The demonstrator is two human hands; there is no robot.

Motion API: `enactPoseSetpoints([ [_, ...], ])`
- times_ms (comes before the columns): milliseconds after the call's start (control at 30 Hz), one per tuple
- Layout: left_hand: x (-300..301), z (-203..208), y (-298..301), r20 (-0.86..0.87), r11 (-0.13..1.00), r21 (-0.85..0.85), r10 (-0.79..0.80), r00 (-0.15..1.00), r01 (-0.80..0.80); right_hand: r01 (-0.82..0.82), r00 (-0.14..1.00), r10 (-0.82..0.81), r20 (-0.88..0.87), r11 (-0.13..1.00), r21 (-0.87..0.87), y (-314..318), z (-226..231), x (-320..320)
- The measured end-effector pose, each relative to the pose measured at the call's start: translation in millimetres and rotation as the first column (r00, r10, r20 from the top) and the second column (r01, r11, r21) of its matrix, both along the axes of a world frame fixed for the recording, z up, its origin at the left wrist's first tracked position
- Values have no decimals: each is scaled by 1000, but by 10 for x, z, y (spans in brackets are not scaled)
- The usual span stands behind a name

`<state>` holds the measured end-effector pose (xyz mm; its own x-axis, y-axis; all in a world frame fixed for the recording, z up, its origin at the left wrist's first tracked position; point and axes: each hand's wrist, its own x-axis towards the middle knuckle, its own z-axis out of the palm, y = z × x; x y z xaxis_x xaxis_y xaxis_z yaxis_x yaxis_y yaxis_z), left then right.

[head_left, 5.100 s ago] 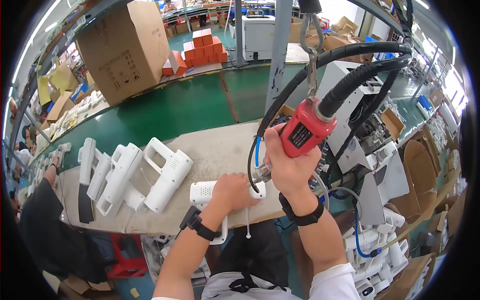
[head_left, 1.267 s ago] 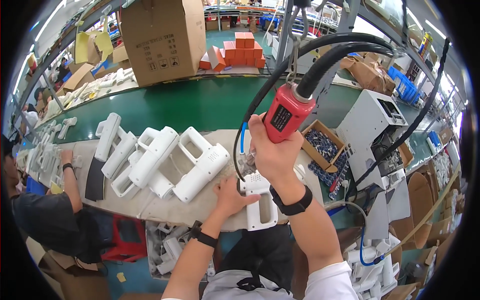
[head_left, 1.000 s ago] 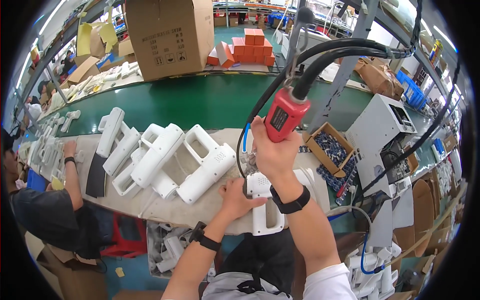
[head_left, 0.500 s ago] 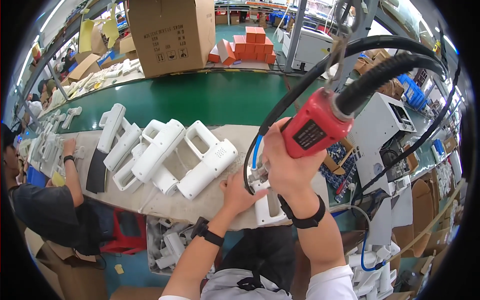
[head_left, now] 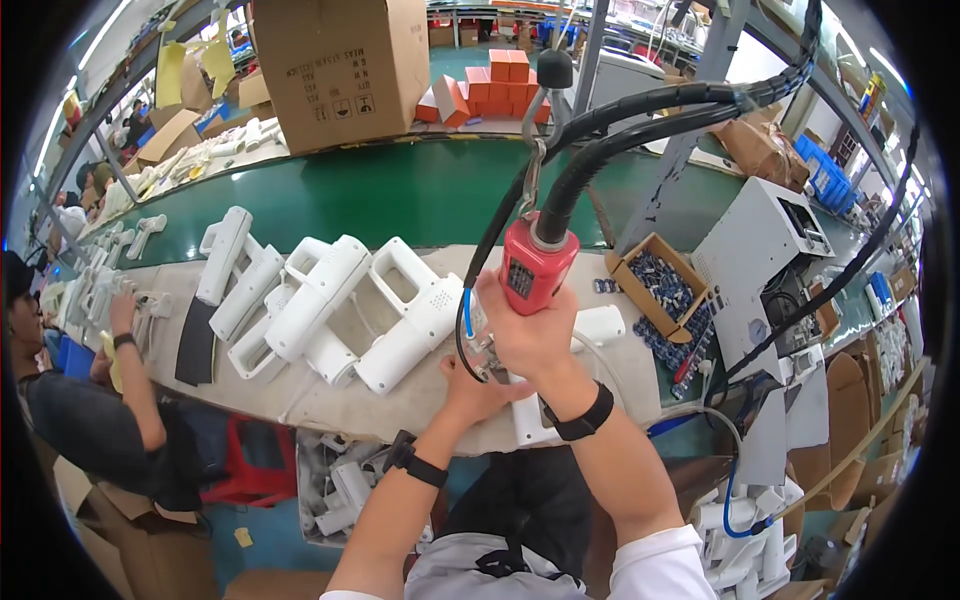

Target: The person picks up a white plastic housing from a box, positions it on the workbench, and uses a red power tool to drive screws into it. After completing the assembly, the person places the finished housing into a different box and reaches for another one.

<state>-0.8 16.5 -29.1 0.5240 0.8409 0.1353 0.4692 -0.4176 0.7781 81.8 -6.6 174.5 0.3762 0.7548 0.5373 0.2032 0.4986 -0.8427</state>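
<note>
The right hand (head_left: 530, 335) was wrapped tightly around a red, hose-fed powered screwdriver with a black corrugated hose (head_left: 537, 268), holding it upright with its tip pointed down at the near edge of the bench. The tool hung from a metal hook above, and its hose arched away to the far right. Just below and to the left, the left hand (head_left: 478, 392) pressed against a white moulded plastic housing with a handle-like shape (head_left: 580, 345), steadying it on the grey padded work mat (head_left: 330, 405); how tightly its fingers closed on the part could not be told, since the right hand covered much of it. The housing lay at the near edge of the mat, directly under the screwdriver, with one rounded end sticking out to the right. To the left on the mat sat a cluster of similar white plastic housings (head_left: 330, 305), lying side by side and touching. To the right stood a small open cardboard box of blue-tinted screws (head_left: 655, 285). Beyond the mat ran a green conveyor belt (head_left: 400, 190), and a large brown cardboard carton (head_left: 340, 65) stood on its far side. At the far left, another person's arm (head_left: 135, 370) rested by the bench.
</note>
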Motion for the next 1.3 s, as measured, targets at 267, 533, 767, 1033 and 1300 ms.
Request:
enactPoseSetpoints([
  [267,-33,454,-142,-48,995,-34,91,995,-93,54,991,-34,-132,988,148,-324,494,262],
  [533,-53,401,-170,-76,992,-73,93,993,-99,47,983,-47,-180,999,-8,-163,79,173],
  [767,141,779,-563,-51,986,0,165,985,-165,80,994,-78,-78,997,13,-184,46,205],
  [1033,175,564,-97,-50,978,-36,201,978,-203,170,981,-157,-117,978,119,-806,606,539],
  [1300,208,405,-60,10,981,-12,194,981,-193,181,975,-171,-139,982,58,-748,272,578],
])
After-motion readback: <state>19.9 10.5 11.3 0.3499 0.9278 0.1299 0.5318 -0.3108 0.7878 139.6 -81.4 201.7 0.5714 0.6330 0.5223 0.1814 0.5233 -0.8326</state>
